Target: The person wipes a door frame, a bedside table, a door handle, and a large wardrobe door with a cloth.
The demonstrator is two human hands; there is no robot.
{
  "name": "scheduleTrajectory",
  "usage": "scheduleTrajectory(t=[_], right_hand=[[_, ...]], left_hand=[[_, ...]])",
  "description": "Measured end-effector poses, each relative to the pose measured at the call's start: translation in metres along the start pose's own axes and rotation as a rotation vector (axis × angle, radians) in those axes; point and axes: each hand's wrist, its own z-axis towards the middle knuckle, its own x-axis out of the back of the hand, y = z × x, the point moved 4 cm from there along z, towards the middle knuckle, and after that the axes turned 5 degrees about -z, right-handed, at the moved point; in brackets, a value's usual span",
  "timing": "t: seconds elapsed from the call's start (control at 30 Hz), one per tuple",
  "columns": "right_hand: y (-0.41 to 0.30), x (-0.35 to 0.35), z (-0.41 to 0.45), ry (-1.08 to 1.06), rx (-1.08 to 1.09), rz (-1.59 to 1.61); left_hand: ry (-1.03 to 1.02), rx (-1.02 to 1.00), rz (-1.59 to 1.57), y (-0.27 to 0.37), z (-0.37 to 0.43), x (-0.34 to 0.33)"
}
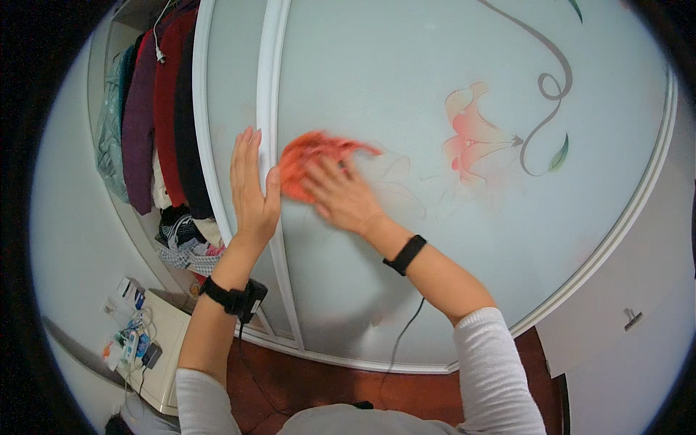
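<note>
Under my right hand [342, 196] an orange cloth [304, 157] is pressed against the frosted glass panel of a sliding wardrobe door [370, 81]. Both hand and cloth look slightly blurred. The cloth's left edge reaches the white door frame [270, 70]. My left hand [253, 190] lies against that frame with nothing in it, the thumb apart from the other fingers. A painted pink flower [470, 136] with a curling grey stem decorates the glass to the right of the cloth. A black strap circles each wrist, and a small black device sits on the left one.
At left the wardrobe's open side shows hanging clothes [138, 119], folded textiles [190, 239] and a dangling white plug [160, 55]. Below stands a cream cabinet [168, 326] bearing cables, a power strip [130, 345] and a black adapter [152, 356]. Dark cables trail over the reddish-brown floor [326, 380].
</note>
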Motion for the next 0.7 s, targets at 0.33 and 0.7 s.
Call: scheduleTrajectory(t=[0.33,0.7], right_hand=[[0.123,0.134,-0.004,0.342,-0.329,-0.391],[0.3,0.27,-0.205,0.464,-1.315,-0.772]], left_hand=[[-0.026,0.043,0.047,-0.012,-0.003,0.029],[0.009,0.124,0.053,-0.029,0.005,0.008]])
